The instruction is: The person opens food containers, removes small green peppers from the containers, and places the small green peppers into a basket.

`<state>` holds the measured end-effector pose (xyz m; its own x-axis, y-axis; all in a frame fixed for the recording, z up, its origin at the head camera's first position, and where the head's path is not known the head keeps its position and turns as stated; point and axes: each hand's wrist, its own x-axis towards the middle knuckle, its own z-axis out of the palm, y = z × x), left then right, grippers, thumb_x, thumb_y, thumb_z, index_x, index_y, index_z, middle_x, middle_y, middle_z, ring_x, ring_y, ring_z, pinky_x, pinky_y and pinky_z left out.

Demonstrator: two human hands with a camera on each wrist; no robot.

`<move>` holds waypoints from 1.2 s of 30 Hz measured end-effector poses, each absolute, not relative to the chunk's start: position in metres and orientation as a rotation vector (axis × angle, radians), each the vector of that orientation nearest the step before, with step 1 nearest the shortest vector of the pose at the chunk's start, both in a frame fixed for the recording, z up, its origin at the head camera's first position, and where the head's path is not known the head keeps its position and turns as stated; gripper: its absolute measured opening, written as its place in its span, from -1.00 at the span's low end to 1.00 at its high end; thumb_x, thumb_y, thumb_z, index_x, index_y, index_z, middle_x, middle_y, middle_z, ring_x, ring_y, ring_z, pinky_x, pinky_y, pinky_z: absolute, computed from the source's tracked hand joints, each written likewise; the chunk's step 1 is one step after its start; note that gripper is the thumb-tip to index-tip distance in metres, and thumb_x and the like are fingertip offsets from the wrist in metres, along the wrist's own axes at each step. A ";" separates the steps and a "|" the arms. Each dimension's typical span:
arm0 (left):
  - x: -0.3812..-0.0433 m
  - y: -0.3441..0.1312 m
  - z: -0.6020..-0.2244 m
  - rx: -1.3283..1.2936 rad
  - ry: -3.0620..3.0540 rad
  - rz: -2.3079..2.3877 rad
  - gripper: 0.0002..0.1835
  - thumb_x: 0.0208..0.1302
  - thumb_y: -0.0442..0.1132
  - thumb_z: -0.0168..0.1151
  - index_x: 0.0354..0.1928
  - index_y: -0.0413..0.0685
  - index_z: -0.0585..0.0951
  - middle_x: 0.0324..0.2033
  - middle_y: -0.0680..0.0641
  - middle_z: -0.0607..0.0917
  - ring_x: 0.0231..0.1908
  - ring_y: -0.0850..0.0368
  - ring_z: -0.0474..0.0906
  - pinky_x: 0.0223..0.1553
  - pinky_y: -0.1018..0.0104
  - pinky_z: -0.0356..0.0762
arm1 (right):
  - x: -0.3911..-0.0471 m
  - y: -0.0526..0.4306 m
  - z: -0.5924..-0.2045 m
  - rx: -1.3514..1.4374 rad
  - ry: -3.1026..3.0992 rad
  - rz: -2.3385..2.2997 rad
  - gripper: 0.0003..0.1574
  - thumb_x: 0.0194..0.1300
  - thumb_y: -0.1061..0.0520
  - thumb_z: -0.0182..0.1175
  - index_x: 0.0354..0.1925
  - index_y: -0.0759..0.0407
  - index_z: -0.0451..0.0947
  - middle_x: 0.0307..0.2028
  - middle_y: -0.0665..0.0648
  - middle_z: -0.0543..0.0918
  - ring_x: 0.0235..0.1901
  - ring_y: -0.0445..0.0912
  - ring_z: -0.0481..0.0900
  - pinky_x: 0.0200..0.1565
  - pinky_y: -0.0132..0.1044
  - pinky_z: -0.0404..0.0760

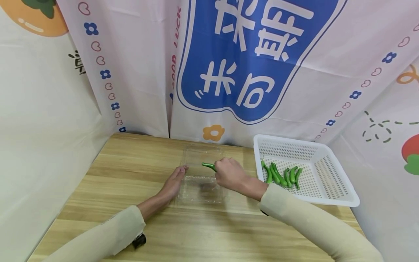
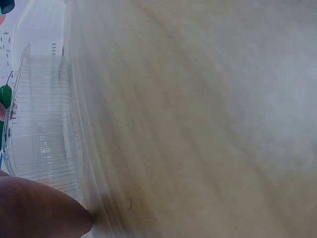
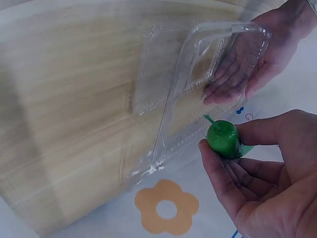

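Note:
A clear plastic clamshell box lies on the table with its lid raised toward the back. My left hand rests against the box's left side near the hinge, its fingers mostly straight; the right wrist view shows those fingers through the clear plastic. Part of that hand also shows beside the ribbed box wall. Above the box, my right hand pinches a green chili pepper between thumb and fingers. Seen end-on in the right wrist view, the pepper has its stem pointing away from the palm.
To the right stands a white perforated plastic basket with several green chili peppers lying at its left side. The wooden table meets a printed cloth backdrop behind the box. Cloth also hangs at both sides.

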<state>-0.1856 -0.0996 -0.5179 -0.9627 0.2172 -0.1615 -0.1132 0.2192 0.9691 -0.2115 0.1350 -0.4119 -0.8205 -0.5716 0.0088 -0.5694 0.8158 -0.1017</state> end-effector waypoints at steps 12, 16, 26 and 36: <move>-0.185 -0.100 -0.519 0.105 2.200 1.833 -0.40 0.79 -0.01 -0.44 0.58 -0.26 0.18 0.64 -0.30 0.12 0.64 -0.33 -0.06 0.63 -0.24 -0.14 | -0.222 0.158 -0.397 -0.966 3.013 -0.220 -0.74 0.20 0.36 0.25 -0.55 0.15 0.46 -0.62 0.03 0.47 -0.62 -0.08 0.44 -0.58 -0.16 0.53; -0.185 -0.100 -0.519 0.113 2.197 1.838 -0.40 0.79 -0.02 -0.43 0.58 -0.27 0.18 0.63 -0.31 0.12 0.63 -0.34 -0.06 0.63 -0.26 -0.15 | -0.227 0.166 -0.389 -0.921 3.046 -0.226 -0.69 0.24 0.33 0.26 -0.57 0.13 0.42 -0.65 0.02 0.43 -0.65 -0.08 0.42 -0.61 -0.18 0.51; -0.185 -0.100 -0.519 0.110 2.192 1.841 -0.40 0.79 -0.01 -0.43 0.58 -0.26 0.17 0.64 -0.31 0.09 0.64 -0.35 -0.09 0.62 -0.28 -0.15 | -0.239 0.191 -0.375 -0.802 3.149 -0.241 -0.65 0.28 0.32 0.25 -0.60 0.12 0.41 -0.69 0.06 0.48 -0.69 -0.06 0.42 -0.62 -0.17 0.48; -0.184 -0.101 -0.520 0.067 2.208 1.823 -0.40 0.78 0.03 -0.42 0.60 -0.17 0.20 0.64 -0.24 0.16 0.64 -0.29 -0.04 0.64 -0.21 -0.11 | -0.249 0.220 -0.363 -0.584 3.163 -0.272 -0.74 0.29 0.29 0.25 -0.53 0.20 0.49 -0.66 0.10 0.53 -0.69 -0.05 0.48 -0.66 -0.25 0.50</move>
<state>-0.1843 -0.1007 -0.5202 -0.9606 0.2099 -0.1820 -0.1389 0.2042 0.9690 -0.2494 0.2201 -0.3634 -0.9310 -0.3465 0.1146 -0.3610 0.9205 -0.1493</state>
